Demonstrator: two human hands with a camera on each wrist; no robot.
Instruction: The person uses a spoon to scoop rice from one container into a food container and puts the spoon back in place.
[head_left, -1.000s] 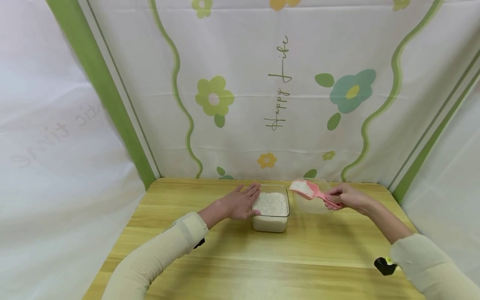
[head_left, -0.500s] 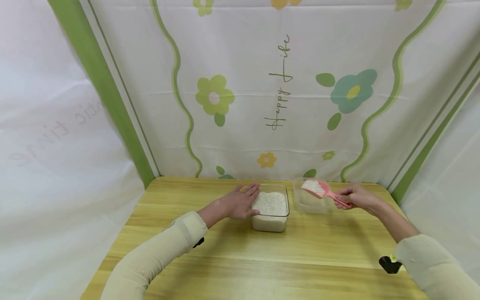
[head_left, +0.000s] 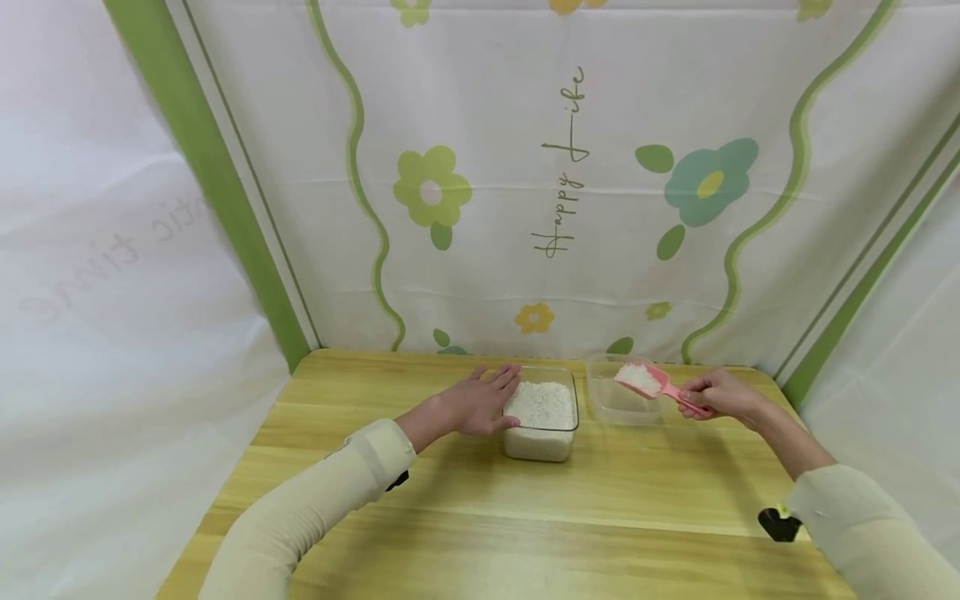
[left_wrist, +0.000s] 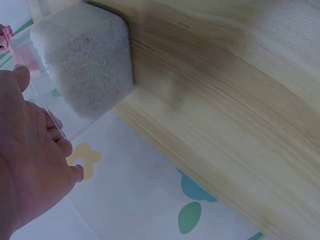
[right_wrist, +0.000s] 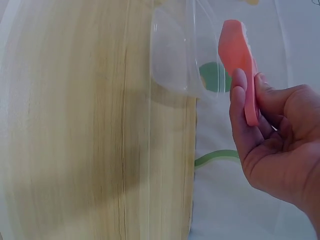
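A clear glass container (head_left: 538, 446) holds white grains that look like rice (head_left: 543, 403). My left hand (head_left: 480, 406) rests on its left rim, fingers spread along the far side and thumb at the near corner. In the left wrist view the fingertips lie over the rim, and the grains show through the glass wall (left_wrist: 95, 60). With its thumb and fingers, my right hand (head_left: 717, 393) pinches the handle of a pink scoop (head_left: 663, 381), heaped with white grains. The scoop is held level above a clear plastic box (head_left: 621, 410), which stands to the right of the glass container.
Both containers stand near the back edge of a wooden table (head_left: 465, 533). A white curtain (head_left: 480, 275) with printed flowers hangs right behind it, and white cloth (head_left: 135, 333) closes in both sides.
My right hand has moved the loaded scoop to the right, from the left edge of the plastic box to over it. My left hand has stayed on the glass rim.
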